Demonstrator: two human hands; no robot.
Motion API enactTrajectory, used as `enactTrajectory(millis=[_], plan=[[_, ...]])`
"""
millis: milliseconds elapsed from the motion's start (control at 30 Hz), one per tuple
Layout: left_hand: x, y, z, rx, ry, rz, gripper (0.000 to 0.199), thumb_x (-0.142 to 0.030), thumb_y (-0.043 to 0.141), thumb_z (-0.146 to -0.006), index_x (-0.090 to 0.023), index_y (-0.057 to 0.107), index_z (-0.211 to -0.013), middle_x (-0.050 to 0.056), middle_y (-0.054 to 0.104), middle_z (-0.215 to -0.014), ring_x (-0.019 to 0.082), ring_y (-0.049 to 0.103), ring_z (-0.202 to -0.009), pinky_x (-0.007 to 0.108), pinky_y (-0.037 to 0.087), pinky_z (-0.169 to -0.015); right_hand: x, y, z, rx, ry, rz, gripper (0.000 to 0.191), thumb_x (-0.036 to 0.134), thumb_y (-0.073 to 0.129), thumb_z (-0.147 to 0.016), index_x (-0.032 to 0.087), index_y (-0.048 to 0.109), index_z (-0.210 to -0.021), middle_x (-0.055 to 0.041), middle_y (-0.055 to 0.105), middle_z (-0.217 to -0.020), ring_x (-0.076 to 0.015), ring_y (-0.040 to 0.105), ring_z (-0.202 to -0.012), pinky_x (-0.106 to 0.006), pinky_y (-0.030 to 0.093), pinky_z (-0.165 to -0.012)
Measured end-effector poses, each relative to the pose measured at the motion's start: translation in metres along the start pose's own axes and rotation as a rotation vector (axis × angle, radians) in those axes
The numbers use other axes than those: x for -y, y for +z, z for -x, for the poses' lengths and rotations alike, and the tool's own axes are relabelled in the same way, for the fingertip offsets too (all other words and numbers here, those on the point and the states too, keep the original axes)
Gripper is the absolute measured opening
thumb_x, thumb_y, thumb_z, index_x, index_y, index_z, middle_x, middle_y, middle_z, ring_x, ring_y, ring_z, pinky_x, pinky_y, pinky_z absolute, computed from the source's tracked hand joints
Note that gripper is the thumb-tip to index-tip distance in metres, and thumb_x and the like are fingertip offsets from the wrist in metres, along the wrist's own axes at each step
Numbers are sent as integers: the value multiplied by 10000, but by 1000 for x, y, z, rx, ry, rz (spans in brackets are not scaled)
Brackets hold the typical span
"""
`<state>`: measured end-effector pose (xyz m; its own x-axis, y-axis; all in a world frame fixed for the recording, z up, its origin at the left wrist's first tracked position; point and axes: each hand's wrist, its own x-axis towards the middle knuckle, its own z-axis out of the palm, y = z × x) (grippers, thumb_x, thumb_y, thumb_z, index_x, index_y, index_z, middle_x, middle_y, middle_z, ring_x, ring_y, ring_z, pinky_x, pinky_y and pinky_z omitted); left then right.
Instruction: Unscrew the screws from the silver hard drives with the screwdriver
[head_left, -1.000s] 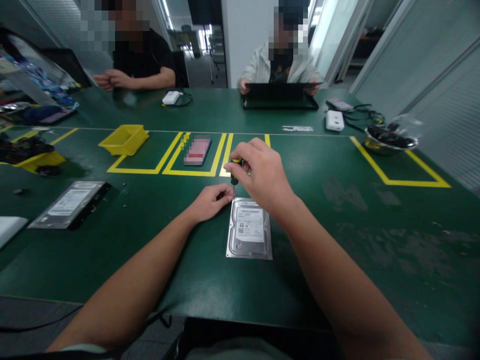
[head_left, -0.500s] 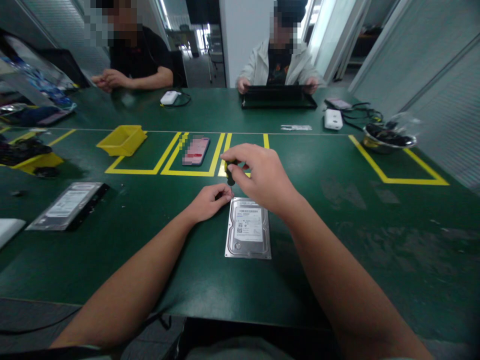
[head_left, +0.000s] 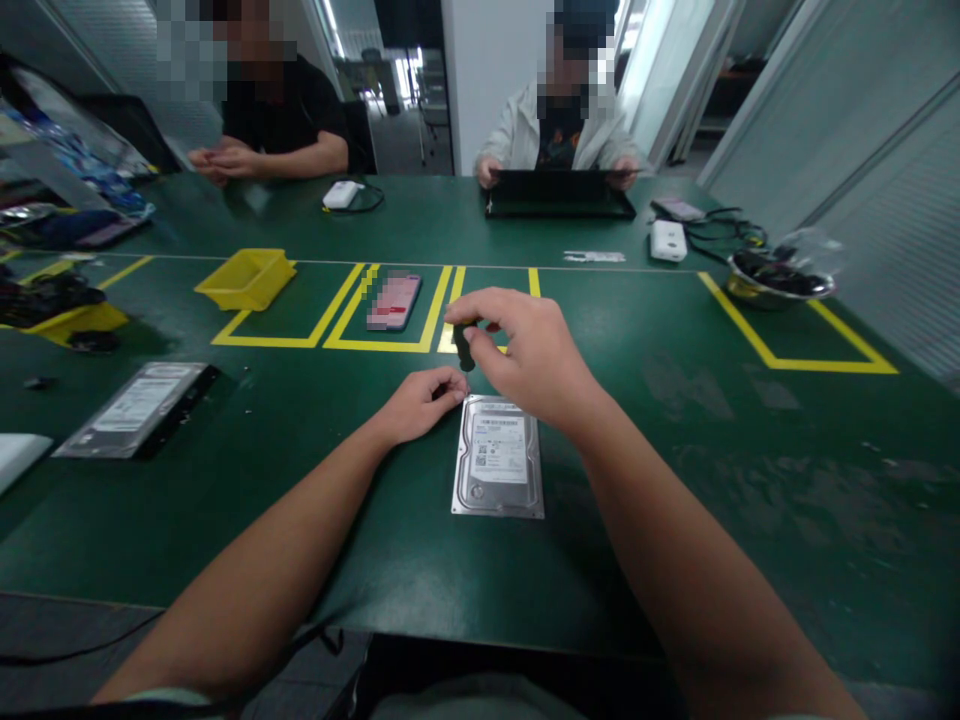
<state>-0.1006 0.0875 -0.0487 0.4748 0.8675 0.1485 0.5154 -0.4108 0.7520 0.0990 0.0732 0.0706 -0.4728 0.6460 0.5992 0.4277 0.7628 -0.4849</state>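
Observation:
A silver hard drive [head_left: 498, 470] with a white label lies flat on the green table in front of me. My right hand [head_left: 529, 350] is closed around the dark handle of a small screwdriver [head_left: 465, 352], held upright over the drive's far left corner. Its thin shaft points down at that corner; the very tip is too small to make out. Beside the same corner, my left hand [head_left: 424, 402] is pinched, thumb against fingers, close to the shaft. Whatever sits between those fingertips is hidden.
A second hard drive [head_left: 139, 410] lies to the left. Beyond are a yellow bin [head_left: 247, 282], a phone [head_left: 395, 302] and a metal bowl [head_left: 780, 280] of dark parts. Across the table, one person holds a black tray-like panel [head_left: 559, 195]; another rests their hands [head_left: 229, 160] there.
The screwdriver handle has turned in my right fingers: its yellow part showed before, and now its dark side faces me. My left hand and the hard drive have stayed in place.

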Motion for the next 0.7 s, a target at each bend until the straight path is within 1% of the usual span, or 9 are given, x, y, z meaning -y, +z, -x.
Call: enactTrajectory(millis=[100,167,233,300,400,567,633,700], plan=[[-2,-1,0,-7,4,-13,243,-313,534,-902,-147,665,-1022,31,698,-982,204,607,-881,312,443,-810,1,1,0,-26,-3,-35,96,149,576,-845,184,660,-874,-51,677,-990,-183,609,-965,-327,468,-869],[-3,-1,0,-1,-1,-13,226,-300,531,-899,-148,662,-1003,25,693,-959,196,600,-853,302,439,-778,1,1,0,-46,8,0,47,163,604,-830,189,641,-818,-48,636,-935,-182,587,-929,-320,468,-826],[-3,-1,0,6,-12,-7,211,-295,529,-898,-148,655,-981,20,685,-923,187,590,-818,291,429,-742,2,0,-1,-52,6,45,50,145,605,-822,187,633,-828,-45,618,-902,-180,574,-901,-315,464,-803],[-3,-2,0,12,-19,-2,206,-298,527,-899,-148,650,-970,17,678,-896,181,582,-795,287,421,-722,2,0,-1,-41,-7,59,98,123,607,-817,175,640,-893,-45,639,-912,-177,581,-893,-312,466,-809],[-3,-1,0,13,-15,2,215,-303,524,-901,-146,648,-981,21,678,-898,181,581,-796,290,424,-728,1,-1,-1,-25,0,6,193,79,593,-808,153,652,-977,-48,690,-984,-169,618,-916,-307,480,-850],[-1,0,-1,10,-3,-15,212,-299,529,-896,-145,656,-970,27,689,-914,193,598,-830,305,440,-765,-2,1,0,-10,27,-96,283,30,505,-806,156,670,-998,-50,719,-1045,-178,650,-974,-324,494,-898],[0,0,-1,2,4,-19,218,-306,532,-898,-147,661,-972,31,697,-934,203,607,-854,317,449,-792,-2,3,1,-20,9,-104,261,48,520,-804,158,675,-983,-56,712,-1040,-182,644,-969,-332,496,-893],[0,0,0,-4,9,-12,228,-310,535,-900,-147,667,-989,38,703,-971,212,615,-885,332,456,-825,-2,3,1,-36,-16,-90,185,95,572,-810,158,678,-948,-62,691,-1006,-185,627,-950,-334,497,-867]])
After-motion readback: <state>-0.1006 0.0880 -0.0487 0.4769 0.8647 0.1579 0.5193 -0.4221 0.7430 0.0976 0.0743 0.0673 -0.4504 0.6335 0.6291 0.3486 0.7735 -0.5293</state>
